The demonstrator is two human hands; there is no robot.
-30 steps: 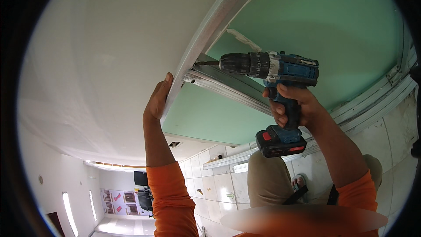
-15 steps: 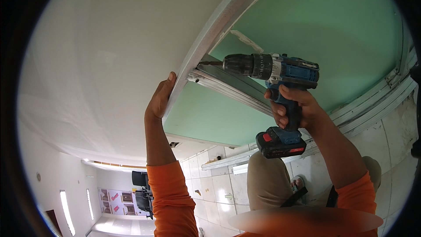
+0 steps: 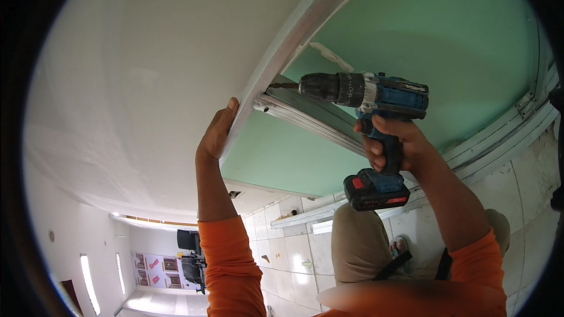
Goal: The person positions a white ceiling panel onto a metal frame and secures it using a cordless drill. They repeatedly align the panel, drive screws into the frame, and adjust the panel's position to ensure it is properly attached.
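My right hand (image 3: 397, 141) is wrapped round the handle of a blue and black cordless drill (image 3: 385, 95), its battery hanging below. The drill points left, with its bit (image 3: 283, 85) at the inner side of a pale metal rail (image 3: 285, 35) where a ribbed metal crosspiece (image 3: 311, 126) meets it; the bit's tip is hard to make out. My left hand (image 3: 217, 131) grips that long rail lower down, beside the large white board (image 3: 135, 82). Green panels (image 3: 446, 41) lie behind the drill, on both sides of the crosspiece.
Metal profiles (image 3: 493, 135) run along the right and lower edge of the green panels. Below are white floor tiles (image 3: 279, 246) and my own bent knee (image 3: 355, 240). At lower left, dark chairs (image 3: 189, 258) stand before a wall with a printed sheet (image 3: 155, 270).
Over the last second the drill, both hands and the rail have shifted very slightly rightward in the view. My grip on each looks the same.
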